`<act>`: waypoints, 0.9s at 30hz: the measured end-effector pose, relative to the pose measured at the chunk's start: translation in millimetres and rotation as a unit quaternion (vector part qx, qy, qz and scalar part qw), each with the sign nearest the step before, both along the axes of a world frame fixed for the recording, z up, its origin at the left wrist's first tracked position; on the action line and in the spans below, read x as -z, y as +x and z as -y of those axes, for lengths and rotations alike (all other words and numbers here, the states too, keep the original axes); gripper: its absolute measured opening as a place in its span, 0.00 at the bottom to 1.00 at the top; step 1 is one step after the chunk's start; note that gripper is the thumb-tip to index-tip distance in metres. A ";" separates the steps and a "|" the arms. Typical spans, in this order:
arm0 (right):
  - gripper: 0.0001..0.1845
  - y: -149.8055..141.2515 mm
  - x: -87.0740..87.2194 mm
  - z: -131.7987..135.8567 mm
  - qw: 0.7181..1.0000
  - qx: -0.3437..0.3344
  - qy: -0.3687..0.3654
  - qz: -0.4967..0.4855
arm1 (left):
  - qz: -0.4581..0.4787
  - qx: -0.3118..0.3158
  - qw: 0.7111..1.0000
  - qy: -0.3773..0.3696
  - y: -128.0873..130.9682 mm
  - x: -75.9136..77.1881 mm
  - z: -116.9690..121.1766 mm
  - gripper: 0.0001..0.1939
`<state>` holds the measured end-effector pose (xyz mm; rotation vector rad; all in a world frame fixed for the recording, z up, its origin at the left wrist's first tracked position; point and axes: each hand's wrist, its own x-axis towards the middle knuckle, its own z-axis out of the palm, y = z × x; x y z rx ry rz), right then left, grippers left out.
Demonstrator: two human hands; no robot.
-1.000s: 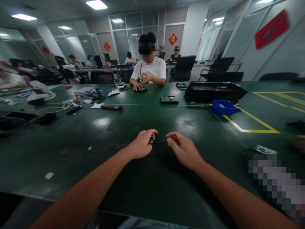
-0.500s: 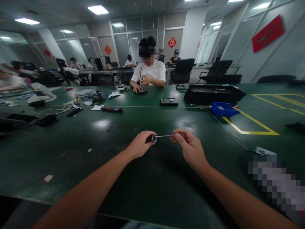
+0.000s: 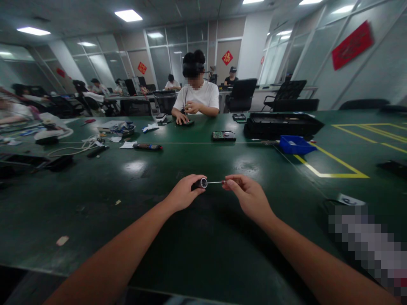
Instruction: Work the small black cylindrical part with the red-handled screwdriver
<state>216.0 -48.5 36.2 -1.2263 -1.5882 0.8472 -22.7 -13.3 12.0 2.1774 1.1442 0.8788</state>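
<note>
My left hand is closed around a short black cylinder with a silver ring at its end, held just above the green table. My right hand pinches the far end of a thin metal rod between thumb and fingertips. The rod runs level from my right fingers to the silver end of the cylinder. Whether the rod sits inside the cylinder or only touches it, I cannot tell. Both forearms reach in from the bottom of the view.
A hard drive, a black case and a blue tray lie further back. A person in a white shirt works opposite. Cables and tools crowd the left. Yellow tape lines mark the right.
One second ago the rod's tip was apart from the cylinder and angled. My right hand has since levelled the rod and brought it to the cylinder's silver end; both hands rose slightly.
</note>
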 end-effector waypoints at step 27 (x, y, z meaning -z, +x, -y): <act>0.10 -1.8 -1.1 8.9 0.981 -0.048 0.089 0.164 | -0.022 -0.019 0.999 0.016 0.8 -0.7 1.6 0.20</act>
